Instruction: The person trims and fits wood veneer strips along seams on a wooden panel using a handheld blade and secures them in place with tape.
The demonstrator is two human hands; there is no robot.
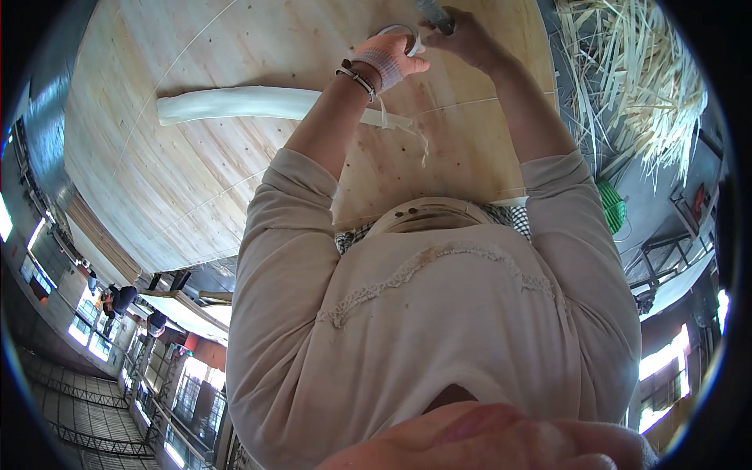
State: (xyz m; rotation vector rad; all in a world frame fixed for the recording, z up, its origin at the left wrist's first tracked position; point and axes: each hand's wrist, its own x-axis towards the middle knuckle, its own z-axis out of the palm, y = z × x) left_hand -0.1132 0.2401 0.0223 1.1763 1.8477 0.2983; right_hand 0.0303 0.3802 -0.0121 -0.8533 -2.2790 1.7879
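Note:
At the far side of the table my left hand [389,63], in an orange-and-white glove, is closed around a pale ring-shaped roll [396,30] that looks like tape. Close to its right, my bare right hand [468,37] grips a grey rod-shaped tool [431,11] with a dark end; its exact kind is not clear. A short white piece [417,45] shows between the two hands. On the table, a long curved pale strip [235,105] runs behind my left forearm. Thin loose shreds [424,145] lie nearer to me.
The pale wooden tabletop [180,180] fills the upper part of the view and reaches close to my waist. A heap of thin pale strips [650,78] is beyond its right edge, with a green round object [612,207] below. People [117,300] are far off at left.

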